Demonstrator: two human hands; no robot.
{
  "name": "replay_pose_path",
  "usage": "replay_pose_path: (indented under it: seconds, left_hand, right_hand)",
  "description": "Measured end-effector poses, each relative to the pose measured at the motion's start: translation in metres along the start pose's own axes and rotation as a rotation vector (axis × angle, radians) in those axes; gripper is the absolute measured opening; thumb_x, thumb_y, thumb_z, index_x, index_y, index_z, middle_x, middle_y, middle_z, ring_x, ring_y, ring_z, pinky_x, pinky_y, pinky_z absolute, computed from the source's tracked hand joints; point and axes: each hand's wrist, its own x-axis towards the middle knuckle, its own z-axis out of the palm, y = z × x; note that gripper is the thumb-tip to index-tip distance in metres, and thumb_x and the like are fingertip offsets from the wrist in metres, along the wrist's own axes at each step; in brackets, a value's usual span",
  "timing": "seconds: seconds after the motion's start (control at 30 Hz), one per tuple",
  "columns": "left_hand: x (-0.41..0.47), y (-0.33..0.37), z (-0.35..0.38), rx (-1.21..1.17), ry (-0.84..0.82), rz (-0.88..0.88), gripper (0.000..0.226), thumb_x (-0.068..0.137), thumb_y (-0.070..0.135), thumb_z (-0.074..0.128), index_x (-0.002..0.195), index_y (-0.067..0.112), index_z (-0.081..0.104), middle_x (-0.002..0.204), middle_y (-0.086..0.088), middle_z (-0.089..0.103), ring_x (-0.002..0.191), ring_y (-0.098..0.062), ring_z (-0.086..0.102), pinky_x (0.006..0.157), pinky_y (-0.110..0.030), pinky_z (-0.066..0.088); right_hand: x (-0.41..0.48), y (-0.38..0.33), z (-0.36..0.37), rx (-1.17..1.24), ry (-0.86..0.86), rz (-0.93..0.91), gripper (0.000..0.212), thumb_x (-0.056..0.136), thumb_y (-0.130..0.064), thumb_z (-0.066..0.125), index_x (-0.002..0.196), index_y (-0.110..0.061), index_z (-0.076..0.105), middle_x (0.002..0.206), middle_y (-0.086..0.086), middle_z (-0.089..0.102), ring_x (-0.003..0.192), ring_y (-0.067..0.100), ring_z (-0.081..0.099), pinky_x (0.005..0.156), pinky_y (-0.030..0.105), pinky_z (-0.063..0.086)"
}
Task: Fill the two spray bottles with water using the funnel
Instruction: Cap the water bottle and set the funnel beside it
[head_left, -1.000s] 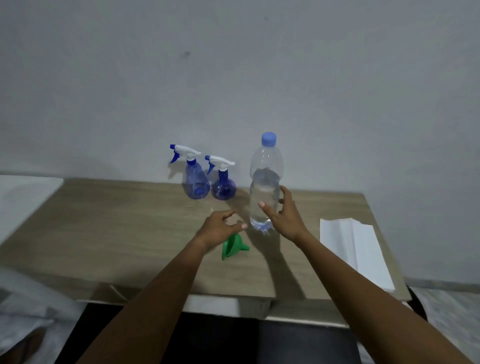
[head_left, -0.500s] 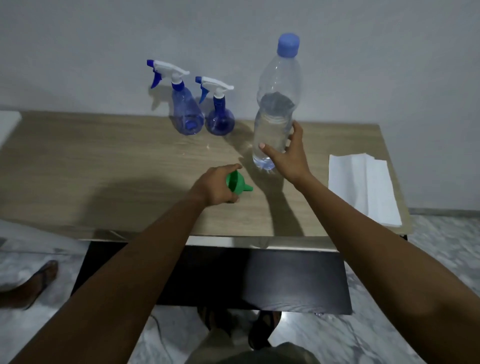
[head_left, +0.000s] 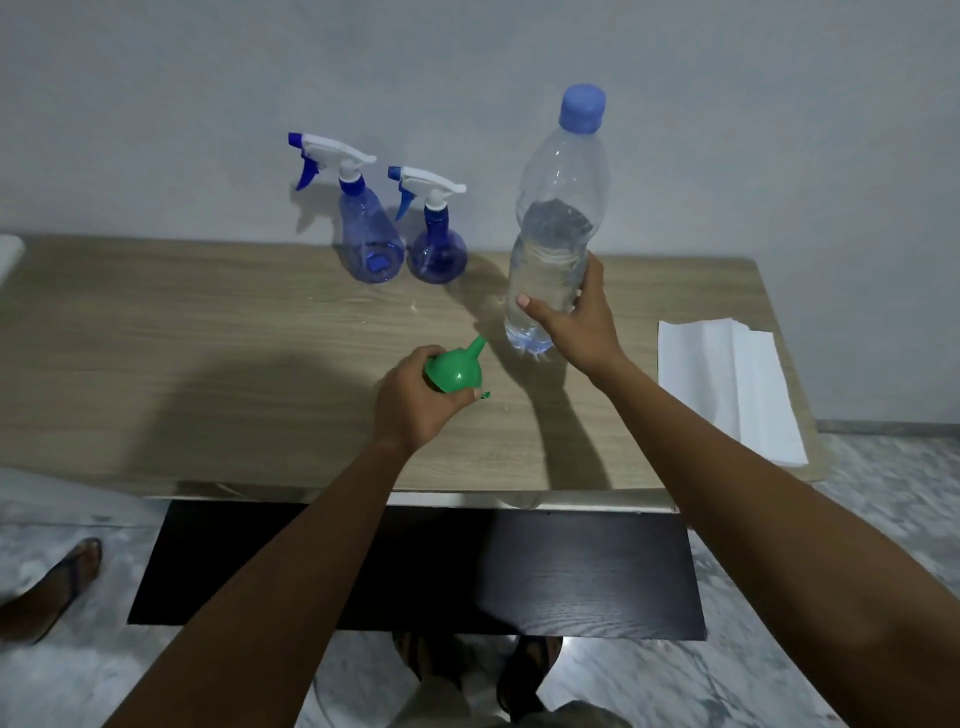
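A: Containers?

B: Clear water bottle (head_left: 556, 228), blue cap (head_left: 582, 109) on, water to roughly half height. It is right of centre on the worktop (head_left: 208, 338), near upright. There are two blue spray bottles at the back by the wall: taller spray bottle (head_left: 369, 234) on the left, shorter spray bottle (head_left: 435, 249) just beside it on the right. Both have their trigger heads on. The plastic is tinted, so I can't tell the fill level.

A: Funnel?

B: Green funnel (head_left: 454, 366) is in the left hand (head_left: 415, 400), just left of the water bottle's base. Spout points up and away toward that bottle, wide mouth toward the palm.

A: Hands?

B: Left arm reaches in from lower left, hand curled round the funnel's cone. Right hand (head_left: 576, 322) wraps the water bottle's lower half, thumb on its left side, fingers (head_left: 589, 275) on its right. Can't tell whether the base is off the worktop.

A: Anything else?

B: White paper towels (head_left: 727, 384) at the worktop's right edge, well apart from the bottles.
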Motion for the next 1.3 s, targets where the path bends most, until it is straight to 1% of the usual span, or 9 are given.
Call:
replay_pose_path:
  seconds: [0.17, 0.27, 0.4, 0.5, 0.6, 0.7, 0.83, 1.03, 1.3]
  left_hand:
    - [0.001, 0.002, 0.000, 0.174, 0.077, 0.103, 0.072, 0.050, 0.064, 0.083, 0.107, 0.020, 0.076, 0.100, 0.000, 0.074, 0.093, -0.020, 0.067, 0.087, -0.039, 0.055]
    - [0.009, 0.008, 0.006, 0.237, 0.127, 0.057, 0.076, 0.051, 0.067, 0.075, 0.111, 0.021, 0.075, 0.101, -0.003, 0.068, 0.096, -0.026, 0.064, 0.089, -0.041, 0.054]
    - [0.026, 0.027, 0.017, 0.264, 0.171, 0.015, 0.075, 0.060, 0.067, 0.073, 0.118, 0.020, 0.072, 0.102, -0.006, 0.072, 0.098, -0.030, 0.065, 0.090, -0.044, 0.053]
    - [0.043, 0.040, 0.027, 0.304, 0.210, -0.007, 0.061, 0.067, 0.061, 0.076, 0.109, 0.018, 0.072, 0.097, -0.008, 0.072, 0.095, -0.034, 0.062, 0.085, -0.042, 0.052]
    - [0.064, 0.054, 0.038, 0.350, 0.242, -0.012, 0.047, 0.070, 0.056, 0.076, 0.100, 0.020, 0.068, 0.094, -0.006, 0.072, 0.091, -0.033, 0.062, 0.083, -0.040, 0.050]
    - [0.085, 0.067, 0.052, 0.344, 0.246, -0.026, 0.045, 0.073, 0.050, 0.078, 0.105, 0.021, 0.066, 0.094, -0.008, 0.072, 0.092, -0.032, 0.062, 0.084, -0.040, 0.050]
    - [0.108, 0.073, 0.070, 0.383, 0.207, 0.012, 0.041, 0.074, 0.045, 0.078, 0.105, 0.021, 0.064, 0.102, -0.006, 0.067, 0.097, -0.031, 0.061, 0.085, -0.044, 0.053]
    - [0.134, 0.077, 0.089, 0.406, 0.169, -0.005, 0.048, 0.079, 0.039, 0.075, 0.120, 0.020, 0.058, 0.118, -0.006, 0.060, 0.104, -0.031, 0.062, 0.084, -0.044, 0.055]
    - [0.150, 0.082, 0.095, 0.353, 0.193, -0.020, 0.045, 0.083, 0.027, 0.075, 0.125, 0.020, 0.059, 0.114, -0.006, 0.069, 0.100, -0.031, 0.068, 0.076, -0.040, 0.054]
  right_hand:
    - [0.007, -0.005, -0.001, -0.052, 0.041, -0.034, 0.098, 0.062, -0.035, 0.094, 0.142, -0.024, 0.037, 0.133, -0.007, 0.056, 0.119, 0.017, 0.059, 0.100, 0.043, 0.054]
    - [0.011, -0.007, 0.000, -0.102, 0.059, -0.049, 0.095, 0.064, -0.028, 0.094, 0.140, -0.022, 0.038, 0.125, -0.007, 0.059, 0.114, 0.020, 0.060, 0.096, 0.045, 0.055]
    - [0.015, -0.006, -0.001, -0.147, 0.103, -0.076, 0.089, 0.063, -0.035, 0.093, 0.135, -0.028, 0.040, 0.124, -0.007, 0.063, 0.112, 0.022, 0.063, 0.095, 0.048, 0.056]
    - [0.021, -0.006, -0.002, -0.184, 0.130, -0.105, 0.087, 0.065, -0.040, 0.091, 0.135, -0.030, 0.041, 0.122, -0.009, 0.064, 0.109, 0.021, 0.065, 0.093, 0.047, 0.057]
    - [0.034, -0.007, -0.007, -0.220, 0.162, -0.120, 0.081, 0.068, -0.042, 0.089, 0.133, -0.029, 0.043, 0.115, -0.013, 0.062, 0.104, 0.021, 0.066, 0.089, 0.045, 0.058]
    - [0.056, -0.010, -0.013, -0.244, 0.222, -0.130, 0.076, 0.069, -0.039, 0.088, 0.131, -0.025, 0.045, 0.113, -0.007, 0.066, 0.098, 0.021, 0.066, 0.081, 0.036, 0.055]
    - [0.089, -0.015, -0.020, -0.221, 0.254, -0.123, 0.074, 0.071, -0.035, 0.088, 0.129, -0.024, 0.045, 0.108, -0.014, 0.060, 0.093, 0.014, 0.059, 0.079, 0.028, 0.048]
    - [0.114, 0.002, -0.020, -0.197, 0.215, -0.098, 0.082, 0.068, -0.040, 0.089, 0.135, -0.027, 0.043, 0.120, -0.010, 0.064, 0.103, 0.014, 0.061, 0.088, 0.036, 0.057]
    - [0.129, 0.002, -0.021, -0.204, 0.127, -0.133, 0.089, 0.070, -0.045, 0.087, 0.140, -0.029, 0.034, 0.132, -0.006, 0.060, 0.115, 0.017, 0.060, 0.091, 0.038, 0.056]
